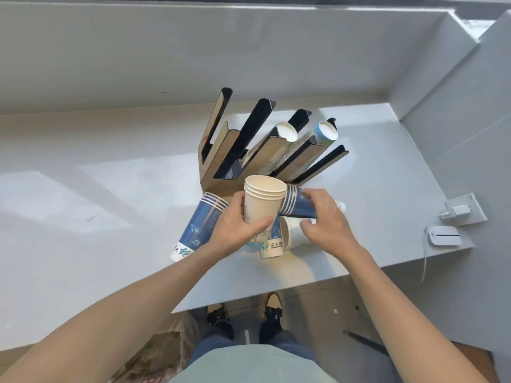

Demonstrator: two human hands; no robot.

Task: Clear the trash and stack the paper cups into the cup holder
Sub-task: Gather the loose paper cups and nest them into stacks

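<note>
Paper cups point(264, 205) — a nested white stack of them — sit dead center of the frame in my left hand point(239, 228), fingers wrapped round the lower wall. My right hand point(325, 219) has its fingers half curled over a blue stack point(300, 204) lying on its side, touching it, but I can't tell if it's really gripped. Another blue stack point(200, 225) lies center-left on the table point(83, 217). Cup holder point(265, 145) stands just above, with cups already in two of its slots. These things are featherlight and crush easily, so I'd grab mid-wall, gently — not by the rim.
</note>
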